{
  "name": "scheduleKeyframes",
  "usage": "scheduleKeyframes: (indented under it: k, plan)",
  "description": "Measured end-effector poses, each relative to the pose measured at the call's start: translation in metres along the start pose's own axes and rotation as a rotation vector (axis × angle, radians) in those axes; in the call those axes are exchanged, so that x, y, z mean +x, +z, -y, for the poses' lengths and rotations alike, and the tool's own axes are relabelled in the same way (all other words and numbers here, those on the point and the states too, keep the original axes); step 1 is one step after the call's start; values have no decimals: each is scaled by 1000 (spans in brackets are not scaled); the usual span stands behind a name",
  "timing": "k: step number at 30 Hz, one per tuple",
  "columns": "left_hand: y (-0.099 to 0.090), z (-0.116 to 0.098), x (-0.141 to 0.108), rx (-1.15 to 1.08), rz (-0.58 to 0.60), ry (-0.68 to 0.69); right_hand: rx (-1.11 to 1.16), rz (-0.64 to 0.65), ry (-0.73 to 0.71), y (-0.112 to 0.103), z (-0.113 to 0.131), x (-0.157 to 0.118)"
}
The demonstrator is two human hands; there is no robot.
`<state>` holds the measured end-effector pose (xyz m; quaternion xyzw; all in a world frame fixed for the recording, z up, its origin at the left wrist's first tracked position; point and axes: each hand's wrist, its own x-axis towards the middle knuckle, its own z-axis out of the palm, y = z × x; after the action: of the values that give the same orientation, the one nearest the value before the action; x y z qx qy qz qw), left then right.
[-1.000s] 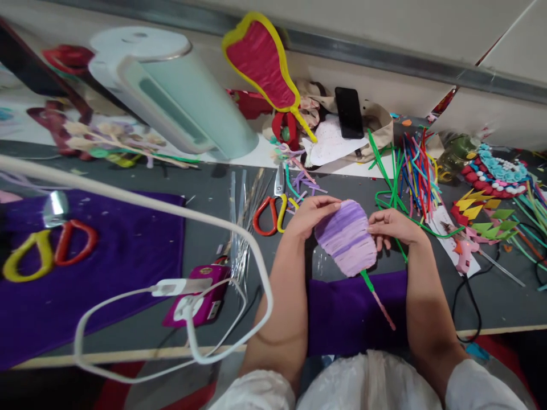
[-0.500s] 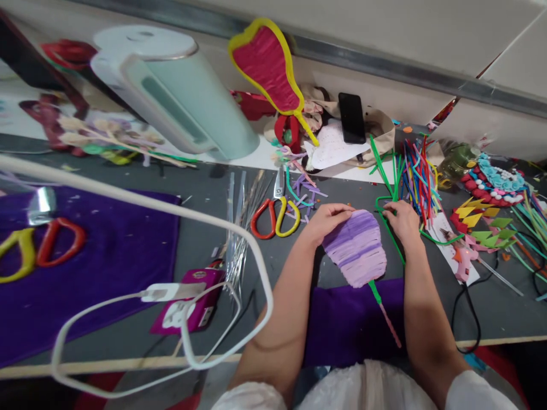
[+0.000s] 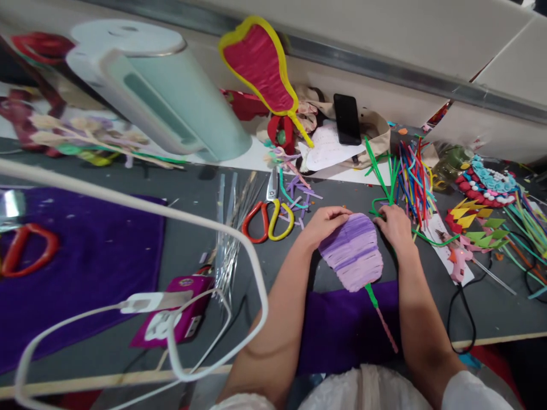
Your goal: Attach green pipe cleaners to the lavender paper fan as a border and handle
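Observation:
My left hand (image 3: 327, 225) is closed at the upper left edge of a purple and pink striped fan shape (image 3: 354, 253), its fingertips pinching the rim. A short green and pink stem (image 3: 380, 316) points down from the fan over a folded purple cloth (image 3: 342, 336). My right hand (image 3: 395, 225) is at the near end of a bunch of green pipe cleaners (image 3: 391, 176), fingers bent down against them; whether it grips any is hard to see. A bent green piece (image 3: 440, 241) lies just right of that hand.
Red and yellow scissors (image 3: 280, 219) and silvery strips (image 3: 231, 245) lie left of my hands. A pink glue gun (image 3: 460, 263) and colored pipe cleaners (image 3: 414, 182) are at the right. A white cable (image 3: 260, 273) loops across the left foreground. A pale green kettle (image 3: 205, 114) stands behind.
My right hand has closed in slightly around the green pipe cleaners, and the bent green loop beside it has shifted. My left hand stays on the fan. The whole view has shifted a little.

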<state>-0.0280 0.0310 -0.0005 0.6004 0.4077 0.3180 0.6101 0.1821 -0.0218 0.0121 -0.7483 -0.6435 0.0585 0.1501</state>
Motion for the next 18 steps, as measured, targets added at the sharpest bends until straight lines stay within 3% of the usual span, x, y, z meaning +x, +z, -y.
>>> scheduleKeyframes:
  k: [5,7,10,13,15,18]
  plan:
    - [-1,3,1,30,-1,-8,-177,29,-38,8,11,1]
    - [-1,5,2,64,1,-2,-185,-53,-68,4,13,0]
    - [1,8,3,125,-4,33,-139,-284,-143,-10,19,-6]
    - [5,7,4,130,-74,115,-3,-467,-270,-23,34,-15]
    - [6,6,5,131,-104,190,97,-518,-417,-24,47,-20]
    - [5,8,6,233,-44,303,168,-548,-615,-15,65,-27]
